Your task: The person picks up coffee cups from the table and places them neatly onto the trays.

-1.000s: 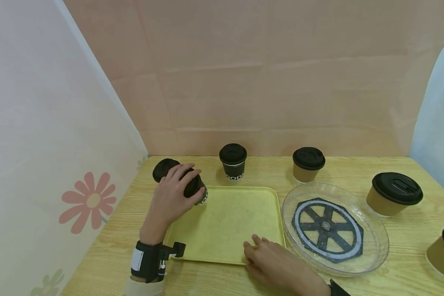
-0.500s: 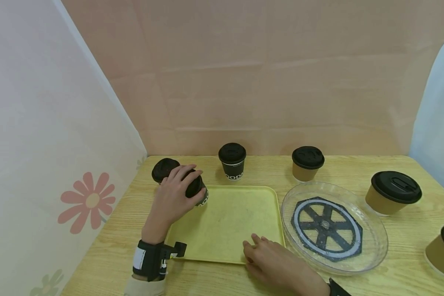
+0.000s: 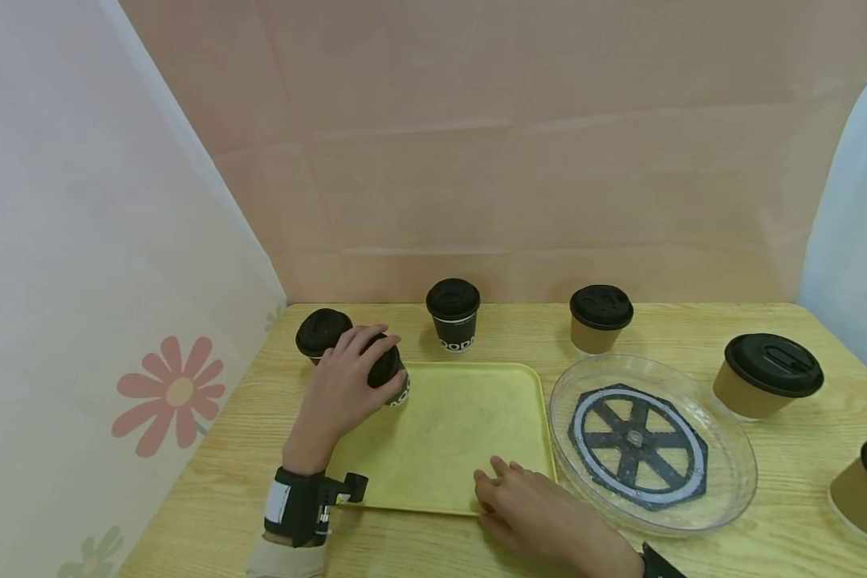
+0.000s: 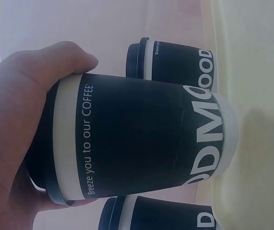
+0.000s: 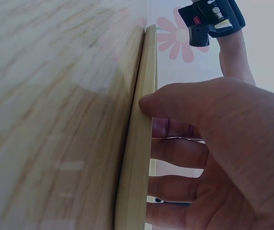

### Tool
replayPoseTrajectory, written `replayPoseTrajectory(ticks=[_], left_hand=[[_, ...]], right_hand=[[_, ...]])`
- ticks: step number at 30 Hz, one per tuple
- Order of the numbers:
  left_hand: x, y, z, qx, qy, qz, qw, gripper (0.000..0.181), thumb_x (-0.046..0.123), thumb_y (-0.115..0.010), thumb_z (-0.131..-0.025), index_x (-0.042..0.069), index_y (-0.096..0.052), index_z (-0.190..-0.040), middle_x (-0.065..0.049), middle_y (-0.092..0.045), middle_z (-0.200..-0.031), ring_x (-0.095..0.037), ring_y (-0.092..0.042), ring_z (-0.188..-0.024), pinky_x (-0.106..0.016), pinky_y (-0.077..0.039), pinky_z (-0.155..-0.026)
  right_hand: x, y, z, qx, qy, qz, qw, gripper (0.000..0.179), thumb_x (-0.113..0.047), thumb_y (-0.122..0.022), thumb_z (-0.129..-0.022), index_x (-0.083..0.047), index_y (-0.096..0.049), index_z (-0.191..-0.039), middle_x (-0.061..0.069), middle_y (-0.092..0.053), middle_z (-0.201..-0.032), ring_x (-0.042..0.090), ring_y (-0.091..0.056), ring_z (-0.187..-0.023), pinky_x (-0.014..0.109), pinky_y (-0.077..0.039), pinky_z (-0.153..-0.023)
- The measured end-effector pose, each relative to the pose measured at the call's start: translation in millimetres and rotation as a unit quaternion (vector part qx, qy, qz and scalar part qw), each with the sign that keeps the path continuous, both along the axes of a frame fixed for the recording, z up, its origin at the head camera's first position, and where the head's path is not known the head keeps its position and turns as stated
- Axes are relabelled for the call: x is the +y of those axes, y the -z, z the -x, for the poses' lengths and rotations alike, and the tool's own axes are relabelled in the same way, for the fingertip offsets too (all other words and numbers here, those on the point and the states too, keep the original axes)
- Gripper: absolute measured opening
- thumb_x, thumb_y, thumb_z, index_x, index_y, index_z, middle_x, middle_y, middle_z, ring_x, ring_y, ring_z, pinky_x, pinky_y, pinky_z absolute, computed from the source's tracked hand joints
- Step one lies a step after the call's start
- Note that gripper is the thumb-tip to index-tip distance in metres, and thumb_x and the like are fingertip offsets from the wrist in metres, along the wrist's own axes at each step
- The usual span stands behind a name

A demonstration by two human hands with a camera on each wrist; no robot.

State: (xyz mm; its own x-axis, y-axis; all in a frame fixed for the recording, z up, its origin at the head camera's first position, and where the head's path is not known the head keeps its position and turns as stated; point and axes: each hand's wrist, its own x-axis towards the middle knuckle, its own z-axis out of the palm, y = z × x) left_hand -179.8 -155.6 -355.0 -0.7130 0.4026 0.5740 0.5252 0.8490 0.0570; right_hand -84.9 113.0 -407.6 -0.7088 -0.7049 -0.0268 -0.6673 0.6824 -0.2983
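Note:
My left hand (image 3: 341, 387) grips a black paper coffee cup (image 4: 132, 136) round its black lid from above, at the far left corner of a yellow tray (image 3: 448, 433). White lettering runs round the cup's base. Whether the base touches the tray, I cannot tell. At the tray's near edge my right hand (image 3: 531, 510) holds the rim: in the right wrist view the thumb (image 5: 168, 103) presses the outer side and the fingers lie over the inner side. Just behind the left hand stands another black-lidded cup (image 3: 323, 331), partly hidden.
A third black cup (image 3: 453, 317) stands behind the tray. Right of the tray lies a clear round dish (image 3: 737, 466) with a dark spoked wheel pattern. Brown lidded cups stand around it: one at the back (image 3: 596, 329), one at right (image 3: 755, 385), one at the right edge (image 3: 863, 494).
My left hand has shifted slightly right and nearer with the cup, uncovering more of the cup behind it. The right hand has stayed at the tray's edge.

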Motion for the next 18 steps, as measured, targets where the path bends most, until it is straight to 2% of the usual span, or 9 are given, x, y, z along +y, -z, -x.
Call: replayPoseTrajectory(ticks=[10,13,18], left_hand=[[3.9,3.5,1.2,-0.033,-0.012,0.007,0.9994,0.041,0.038,-0.068,-0.087,0.022,-0.064,-0.125,-0.004,-0.059,-0.134,-0.027,-0.053,-0.122,-0.055,-0.053,-0.082],[4.7,4.9,1.8,-0.035,-0.010,0.005,0.9993,0.041,0.038,-0.067,-0.088,0.022,-0.064,-0.125,-0.004,-0.059,-0.134,-0.027,-0.053,-0.122,-0.055,-0.053,-0.083],[6.1,7.1,2.1,-0.033,-0.002,0.003,0.9994,0.041,0.035,-0.069,-0.087,0.021,-0.065,-0.125,-0.005,-0.059,-0.134,-0.028,-0.054,-0.122,-0.058,-0.052,-0.087]], right_hand=[[0.2,0.2,1.1,0.004,-0.006,0.001,1.0000,0.019,-0.022,-0.061,-0.095,-0.011,-0.066,-0.109,0.011,-0.068,-0.114,0.029,-0.065,-0.111,0.044,-0.056,-0.088],[0.3,0.3,1.7,-0.003,-0.005,0.002,1.0000,0.021,-0.022,-0.061,-0.094,-0.011,-0.066,-0.111,0.012,-0.067,-0.113,0.028,-0.066,-0.108,0.043,-0.057,-0.086],[0.4,0.0,1.2,-0.008,-0.001,0.001,1.0000,0.020,-0.022,-0.060,-0.095,-0.010,-0.066,-0.110,0.013,-0.068,-0.114,0.030,-0.065,-0.112,0.046,-0.056,-0.089]])
